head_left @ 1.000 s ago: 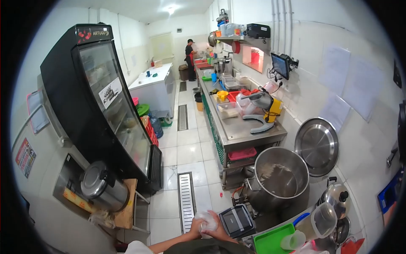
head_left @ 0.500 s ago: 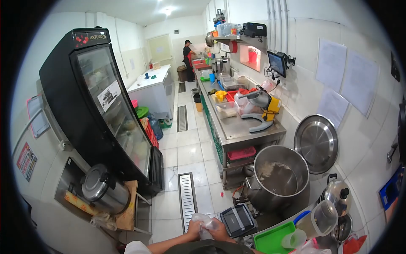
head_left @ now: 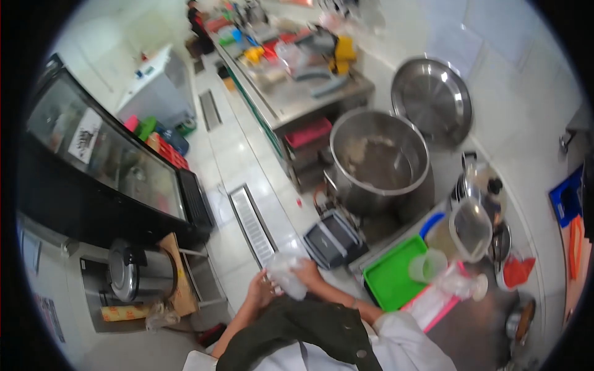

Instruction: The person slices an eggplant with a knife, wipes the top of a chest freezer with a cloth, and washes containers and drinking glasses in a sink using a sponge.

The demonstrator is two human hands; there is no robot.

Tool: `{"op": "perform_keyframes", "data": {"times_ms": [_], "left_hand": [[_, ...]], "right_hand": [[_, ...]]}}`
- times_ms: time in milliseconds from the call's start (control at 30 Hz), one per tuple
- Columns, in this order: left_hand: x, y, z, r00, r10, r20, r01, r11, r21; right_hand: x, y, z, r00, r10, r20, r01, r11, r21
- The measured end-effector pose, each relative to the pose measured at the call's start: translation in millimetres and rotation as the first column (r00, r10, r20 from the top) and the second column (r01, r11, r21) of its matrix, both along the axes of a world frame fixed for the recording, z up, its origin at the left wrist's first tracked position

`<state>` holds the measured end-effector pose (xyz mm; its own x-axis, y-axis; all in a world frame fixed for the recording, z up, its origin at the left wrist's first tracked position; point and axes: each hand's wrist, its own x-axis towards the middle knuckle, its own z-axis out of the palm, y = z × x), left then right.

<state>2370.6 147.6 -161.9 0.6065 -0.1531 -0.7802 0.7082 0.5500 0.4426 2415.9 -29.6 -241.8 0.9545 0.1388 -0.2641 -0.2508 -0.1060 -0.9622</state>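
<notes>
A whitish, see-through plastic bag [head_left: 286, 275] is between my two hands, in front of the dark apron at the bottom of the head view. My left hand [head_left: 262, 289] grips its left edge with bent fingers. From the other side, my right hand [head_left: 309, 276] holds the bag's right part. What the bag contains is blurred. Just beyond my right hand stands a black boxy device [head_left: 335, 240]. A green tray [head_left: 396, 272] with a clear plastic cup [head_left: 427, 266] on it lies to the right of that hand.
A large steel pot [head_left: 378, 154] with liquid stands ahead right, its round lid [head_left: 431, 102] against the wall. A glass-door fridge [head_left: 111, 161] and a steel container [head_left: 142, 272] line the left. A floor drain [head_left: 252, 226] runs between. Far off, a person [head_left: 199, 28] stands by the counter.
The view has tilted down and turned, showing more of the apron and right-hand counter. The bag looks more spread out between my hands, which have risen slightly in view.
</notes>
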Motion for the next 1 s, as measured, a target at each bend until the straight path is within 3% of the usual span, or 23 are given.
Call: {"op": "perform_keyframes", "data": {"times_ms": [67,133,200,267,333,367,400,467,500,533,600,667,733,767,833,933,967,1000], "left_hand": [[-20,19,-45,0.999,0.002,-0.045,0.015,0.927,0.374],[-37,42,-76,0.979,-0.061,-0.193,0.149,0.863,0.483],[-61,74,-121,0.948,-0.078,-0.308,0.230,0.838,0.495],[-82,94,-150,0.920,-0.059,-0.388,0.246,0.857,0.453],[-93,104,-160,0.888,-0.115,-0.445,0.347,0.802,0.486],[-96,99,-162,0.880,-0.155,-0.450,0.413,0.716,0.563],[-101,102,-170,0.867,-0.196,-0.459,0.473,0.618,0.628],[-127,130,-224,0.838,-0.360,-0.410,0.539,0.432,0.723],[-116,118,-213,0.873,-0.285,-0.396,0.487,0.536,0.690],[-121,126,-227,0.871,-0.272,-0.408,0.489,0.546,0.680],[-140,147,-265,0.872,-0.239,-0.427,0.482,0.571,0.665],[-142,151,-265,0.871,-0.217,-0.442,0.480,0.573,0.665],[-139,158,-277,0.871,-0.198,-0.449,0.479,0.542,0.690],[-159,172,-296,0.847,-0.200,-0.493,0.522,0.486,0.700],[-162,182,-310,0.833,-0.140,-0.535,0.505,0.587,0.632],[-147,189,-325,0.809,-0.159,-0.566,0.503,0.685,0.527],[-142,191,-324,0.801,-0.180,-0.571,0.508,0.709,0.489],[-141,195,-322,0.811,-0.224,-0.540,0.522,0.692,0.498]], "right_hand": [[6,-6,-57,0.969,-0.238,-0.062,0.234,0.969,-0.075],[13,-15,-149,0.884,-0.415,-0.215,0.346,0.890,-0.297],[11,-22,-246,0.761,-0.604,-0.238,0.512,0.783,-0.352],[19,-35,-312,0.537,-0.667,-0.516,0.576,0.737,-0.353],[43,-46,-300,0.321,-0.720,-0.615,0.612,0.654,-0.445],[54,-44,-318,0.310,-0.736,-0.602,0.656,0.624,-0.424],[70,-35,-308,0.330,-0.810,-0.485,0.695,0.557,-0.456],[80,-26,-405,0.743,-0.602,-0.294,0.473,0.782,-0.405],[91,-22,-395,0.844,-0.485,-0.230,0.343,0.817,-0.464],[106,-18,-386,0.922,-0.344,-0.180,0.205,0.826,-0.525],[131,-11,-418,0.939,-0.222,-0.264,0.020,0.800,-0.600],[152,-9,-463,0.953,-0.111,-0.282,-0.126,0.701,-0.702],[179,-13,-486,0.926,-0.193,-0.323,-0.154,0.590,-0.793],[192,-15,-498,0.893,-0.248,-0.377,-0.171,0.587,-0.791],[209,-23,-524,0.804,-0.361,-0.473,-0.203,0.580,-0.789],[201,-27,-574,0.745,-0.325,-0.582,-0.162,0.758,-0.632],[187,-27,-608,0.707,-0.307,-0.638,-0.239,0.745,-0.623],[183,-18,-574,0.757,-0.306,-0.578,-0.224,0.709,-0.668]]}}
